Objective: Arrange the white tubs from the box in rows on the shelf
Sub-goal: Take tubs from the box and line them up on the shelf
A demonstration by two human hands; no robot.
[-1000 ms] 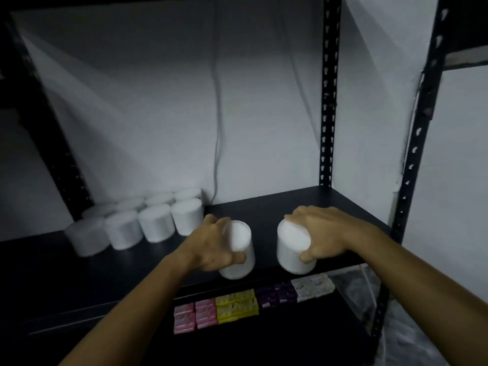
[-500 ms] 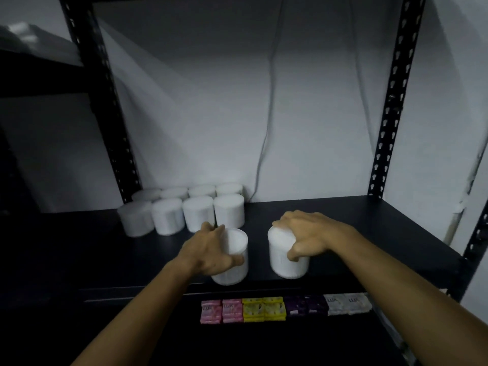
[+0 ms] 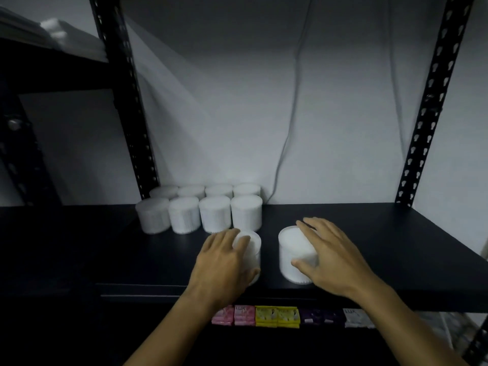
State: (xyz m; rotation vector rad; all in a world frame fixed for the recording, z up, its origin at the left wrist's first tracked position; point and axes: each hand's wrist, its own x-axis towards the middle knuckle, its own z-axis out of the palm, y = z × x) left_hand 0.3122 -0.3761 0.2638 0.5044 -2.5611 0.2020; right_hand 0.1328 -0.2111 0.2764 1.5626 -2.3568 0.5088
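Note:
Two white tubs stand near the front edge of the black shelf. My left hand wraps around the left tub from its left side. My right hand lies over the top and right side of the right tub, fingers spread on it. Behind them, at the back left of the shelf, several white tubs stand in two rows against the wall. The box is out of view.
Black slotted uprights rise at the back left and the right. A grey cable hangs down the wall. Coloured soap packets line the shelf below. Another shelf sits upper left.
The camera view has swung left and down, so the rows of tubs sit nearer the middle. Both hands have stayed on their tubs; my right hand's fingers have spread flatter.

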